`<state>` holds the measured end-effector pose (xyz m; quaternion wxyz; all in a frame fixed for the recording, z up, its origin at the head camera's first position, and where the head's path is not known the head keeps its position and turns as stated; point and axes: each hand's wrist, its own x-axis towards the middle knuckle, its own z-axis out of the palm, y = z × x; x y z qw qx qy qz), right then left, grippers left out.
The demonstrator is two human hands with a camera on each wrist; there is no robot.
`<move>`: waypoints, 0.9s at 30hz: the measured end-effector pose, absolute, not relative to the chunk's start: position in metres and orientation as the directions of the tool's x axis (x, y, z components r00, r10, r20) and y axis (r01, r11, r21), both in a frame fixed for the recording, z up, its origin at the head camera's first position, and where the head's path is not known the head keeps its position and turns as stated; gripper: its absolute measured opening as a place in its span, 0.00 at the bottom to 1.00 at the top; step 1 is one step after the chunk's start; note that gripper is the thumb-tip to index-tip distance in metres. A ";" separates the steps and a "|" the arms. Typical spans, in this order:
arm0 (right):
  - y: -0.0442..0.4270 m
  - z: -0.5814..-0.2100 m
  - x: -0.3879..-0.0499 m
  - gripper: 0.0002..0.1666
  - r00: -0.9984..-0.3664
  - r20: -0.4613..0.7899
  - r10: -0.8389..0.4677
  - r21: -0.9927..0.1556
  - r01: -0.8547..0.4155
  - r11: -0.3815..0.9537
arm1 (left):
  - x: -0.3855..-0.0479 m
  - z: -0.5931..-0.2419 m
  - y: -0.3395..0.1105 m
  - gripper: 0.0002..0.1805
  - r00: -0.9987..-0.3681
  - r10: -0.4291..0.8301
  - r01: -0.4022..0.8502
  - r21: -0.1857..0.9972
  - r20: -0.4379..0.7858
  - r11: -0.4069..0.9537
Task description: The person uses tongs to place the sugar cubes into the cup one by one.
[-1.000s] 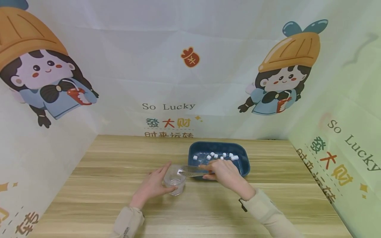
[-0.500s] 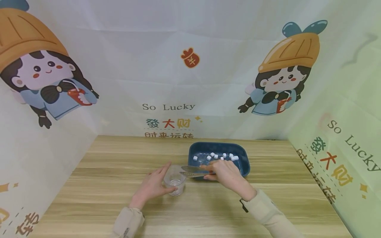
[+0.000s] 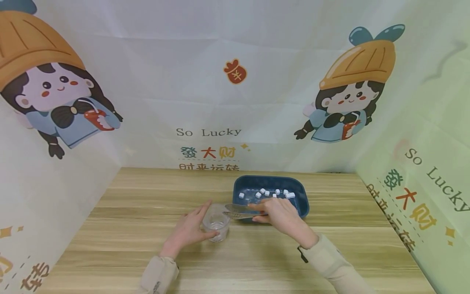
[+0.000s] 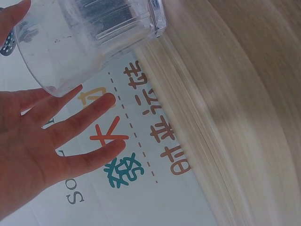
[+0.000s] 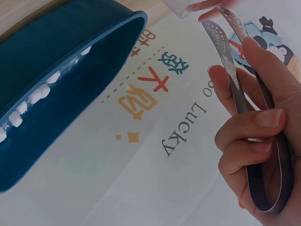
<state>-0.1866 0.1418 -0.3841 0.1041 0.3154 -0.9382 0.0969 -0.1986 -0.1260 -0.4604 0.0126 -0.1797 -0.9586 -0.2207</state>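
Observation:
A clear plastic cup (image 3: 217,222) stands upright on the table. My left hand (image 3: 189,228) holds it between thumb and forefinger near the rim, the other fingers spread out straight behind it in the left wrist view. Metal tongs (image 5: 239,94) with perforated tips are gripped in my right hand (image 3: 280,214). Their tips point left, near the cup's rim, and stand slightly apart with nothing visible between them. Under and behind my right hand sits a dark blue tray (image 3: 303,204). Several small white cubes (image 3: 267,193) lie scattered in it.
The wood-grain table (image 3: 235,269) runs back to a printed cloth wall (image 3: 271,122), with more cloth at both sides. The tray's raised rim lies just to the right of the cup.
The tong tips have shifted very slightly and appear a little further apart. Both hands, the cup and the tray stay almost in place.

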 end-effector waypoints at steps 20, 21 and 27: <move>0.152 -0.381 -0.188 0.21 -0.769 0.289 -0.571 -0.090 -0.615 0.783 | -0.199 -0.462 -0.126 0.52 -0.935 0.336 0.352 0.410 0.113 0.841; 0.153 -0.381 -0.188 0.21 -0.768 0.293 -0.569 -0.085 -0.614 0.785 | -0.199 -0.462 -0.126 0.52 -0.935 0.337 0.353 0.410 0.114 0.841; 0.158 -0.380 -0.190 0.22 -0.771 0.327 -0.546 -0.082 -0.599 0.797 | -0.199 -0.462 -0.126 0.52 -0.933 0.339 0.358 0.420 0.121 0.834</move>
